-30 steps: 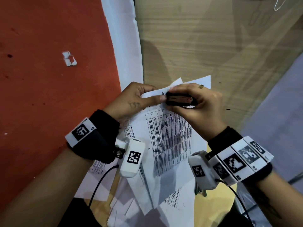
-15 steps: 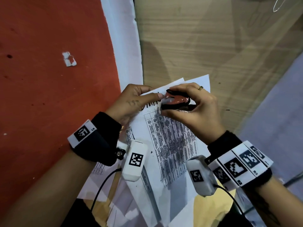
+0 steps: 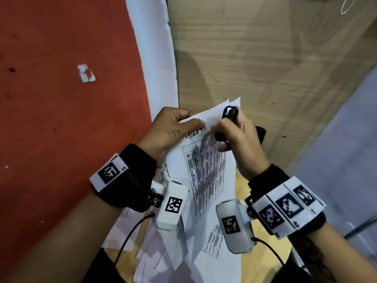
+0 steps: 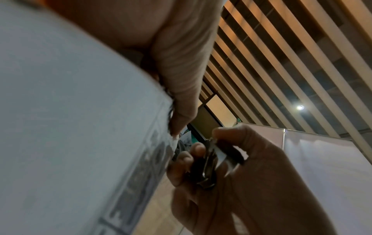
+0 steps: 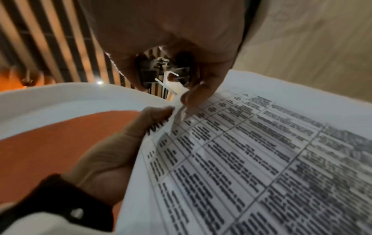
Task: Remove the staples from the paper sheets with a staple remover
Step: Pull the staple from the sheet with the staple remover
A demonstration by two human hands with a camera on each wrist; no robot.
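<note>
My left hand (image 3: pixel 184 124) pinches the top left corner of the stapled paper sheets (image 3: pixel 206 172), thumb on the printed side, and holds them raised and tilted. The top sheet carries a printed table (image 5: pixel 251 159). Right beside that corner my right hand (image 3: pixel 232 131) grips the black staple remover (image 3: pixel 228 114), which stands upright with its metal jaws (image 5: pixel 161 74) close above the paper edge. From the left wrist, the remover (image 4: pixel 209 167) shows among the right fingers beside the paper (image 4: pixel 80 127). No staple can be made out.
A red mat (image 3: pixel 61 109) with a torn paper scrap (image 3: pixel 86 73) lies left, edged by a white strip (image 3: pixel 155 58). The wooden table (image 3: pixel 275 58) stretches behind. Several loose sheets (image 3: pixel 163 256) lie under my wrists. A grey surface (image 3: pixel 346 150) lies at the right.
The right hand has turned the staple remover from lying flat across the corner to standing upright. The left hand keeps its pinch on the corner.
</note>
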